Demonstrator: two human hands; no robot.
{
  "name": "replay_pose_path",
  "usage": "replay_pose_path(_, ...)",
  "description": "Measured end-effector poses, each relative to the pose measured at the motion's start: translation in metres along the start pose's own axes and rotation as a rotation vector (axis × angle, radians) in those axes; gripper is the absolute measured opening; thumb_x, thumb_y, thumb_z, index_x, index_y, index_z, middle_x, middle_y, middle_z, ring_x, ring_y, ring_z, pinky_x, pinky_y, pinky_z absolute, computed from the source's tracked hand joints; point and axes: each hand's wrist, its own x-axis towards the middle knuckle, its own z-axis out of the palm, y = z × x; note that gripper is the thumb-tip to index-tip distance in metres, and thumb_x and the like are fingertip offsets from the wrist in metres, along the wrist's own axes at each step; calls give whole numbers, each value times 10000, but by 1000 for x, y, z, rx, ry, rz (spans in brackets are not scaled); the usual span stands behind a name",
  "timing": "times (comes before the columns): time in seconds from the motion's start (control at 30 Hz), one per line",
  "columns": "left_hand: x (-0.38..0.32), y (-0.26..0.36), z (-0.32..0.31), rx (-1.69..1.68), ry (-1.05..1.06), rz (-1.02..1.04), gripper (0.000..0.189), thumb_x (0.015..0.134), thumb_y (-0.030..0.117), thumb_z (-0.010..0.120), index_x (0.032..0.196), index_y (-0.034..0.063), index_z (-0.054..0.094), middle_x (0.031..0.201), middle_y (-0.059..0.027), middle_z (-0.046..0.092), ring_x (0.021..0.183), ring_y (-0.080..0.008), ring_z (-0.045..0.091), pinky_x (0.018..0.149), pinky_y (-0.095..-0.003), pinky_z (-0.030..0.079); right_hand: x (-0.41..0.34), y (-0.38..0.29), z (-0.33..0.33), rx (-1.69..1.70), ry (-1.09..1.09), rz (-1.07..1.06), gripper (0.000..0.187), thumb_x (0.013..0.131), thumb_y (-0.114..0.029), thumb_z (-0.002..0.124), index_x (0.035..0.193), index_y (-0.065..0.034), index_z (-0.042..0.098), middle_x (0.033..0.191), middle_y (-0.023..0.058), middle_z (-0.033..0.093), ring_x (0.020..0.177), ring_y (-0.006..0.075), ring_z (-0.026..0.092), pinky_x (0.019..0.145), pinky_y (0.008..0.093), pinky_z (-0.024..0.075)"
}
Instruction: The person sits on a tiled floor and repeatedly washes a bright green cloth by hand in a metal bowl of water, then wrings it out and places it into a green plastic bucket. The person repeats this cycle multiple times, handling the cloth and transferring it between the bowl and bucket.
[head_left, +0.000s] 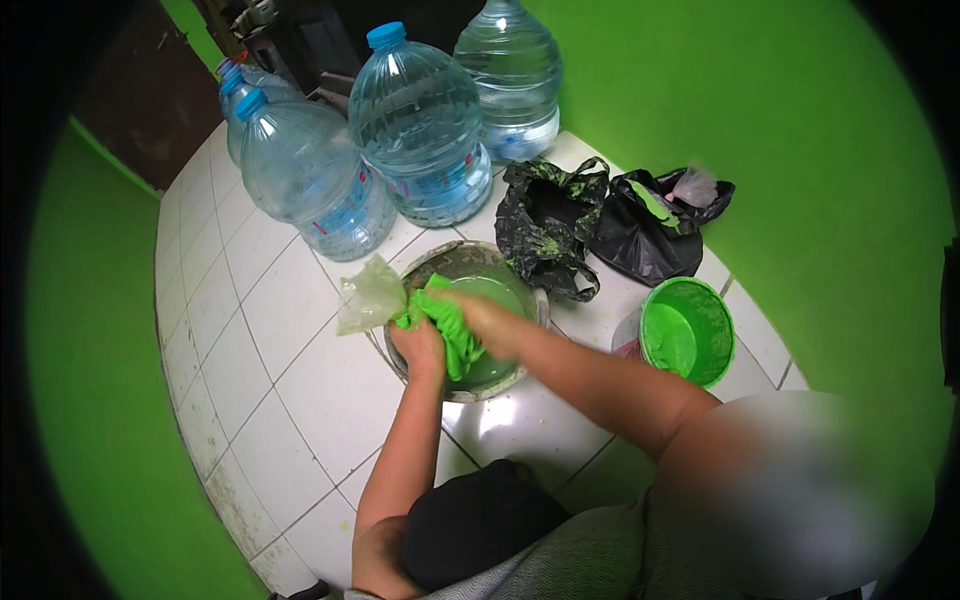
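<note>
My left hand (418, 346) grips a crumpled, bright green bundle (459, 341), either cloth or paint-coated plastic. Over its upper part lies my right hand (487, 322), blurred, with its fingers closed on it. A translucent plastic bag (373, 296) sticks out to the left of my hands; whether it belongs to the bundle I cannot tell. Beneath both hands is a round, stained bucket (501, 391) holding murky greenish water (506, 296). My fingertips are mostly hidden by the bundle.
Large water bottles (420, 120) with blue caps stand beyond the bucket. A paint-smeared black bag (525, 240) and another black bag (649, 251) lie to the right. Near my right forearm is a pail of green paint (675, 334). Green walls (720, 82) flank the white tiled floor (322, 390).
</note>
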Motion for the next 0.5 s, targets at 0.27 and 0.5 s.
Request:
replay_pose_path(0.27, -31, 1, 32, -93, -61, -150, 423, 1014, 292, 514, 1302, -14, 558, 1064, -102, 631, 988, -206, 559, 915, -346, 444, 25, 9, -23, 184, 271, -170, 387, 911, -306, 574, 1161, -11, 590, 1033, 112, 644, 927, 202, 598, 850, 331, 483)
replay_pose_path(0.5, -15, 1, 37, -565, -270, -380, 445, 1016, 379, 506, 1288, 32, 568, 1086, -82, 614, 938, -165, 581, 828, -312, 495, 26, 95, 15, -166, 660, -594, 574, 987, -428, 428, 1355, 9, 479, 1348, 236, 529, 1277, 342, 502, 1034, 406, 412)
